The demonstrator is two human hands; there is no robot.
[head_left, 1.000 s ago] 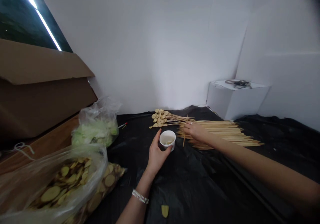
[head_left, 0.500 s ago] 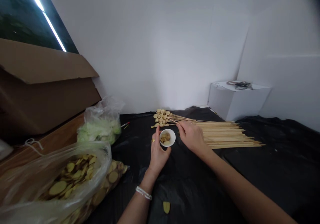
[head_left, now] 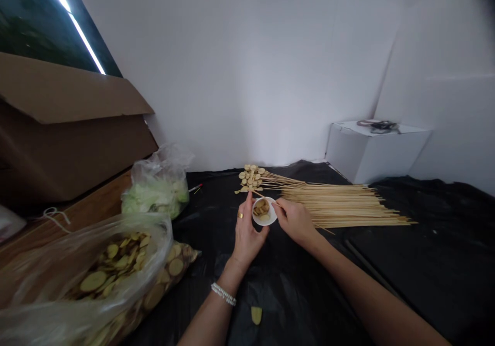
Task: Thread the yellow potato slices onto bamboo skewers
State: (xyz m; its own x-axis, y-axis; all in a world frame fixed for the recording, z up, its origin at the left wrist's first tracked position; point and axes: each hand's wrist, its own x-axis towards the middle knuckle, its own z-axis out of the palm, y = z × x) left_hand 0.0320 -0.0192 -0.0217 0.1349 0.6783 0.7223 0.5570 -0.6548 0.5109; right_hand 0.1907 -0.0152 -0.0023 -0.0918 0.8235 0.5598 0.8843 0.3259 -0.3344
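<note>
My left hand [head_left: 248, 232] is wrapped round a small white cup [head_left: 272, 218], its mouth tilted toward me. Thin potato slices [head_left: 262, 209] lie inside the cup. Between the closed fingers of my right hand [head_left: 296, 221] is a thin wooden skewer [head_left: 260, 195], which slants up and left across the cup's far rim. Just beyond the cup, several skewers with potato slices on their ends [head_left: 251, 177] rest together. To their right lies a wide spread of bare skewers [head_left: 344, 204]. One loose potato slice [head_left: 256, 315] is on the black sheet near my left forearm.
Black plastic sheeting [head_left: 301, 289] covers the surface. At left stand an open clear bag of potato slices [head_left: 164, 232] and a bag of pale green vegetable [head_left: 154, 196]. A cardboard box [head_left: 77, 129] is behind them. A white box [head_left: 379, 150] stands at back right.
My right hand has come down toward the cup, and its skewer now crosses the cup's far side. The camera view has shifted slightly.
</note>
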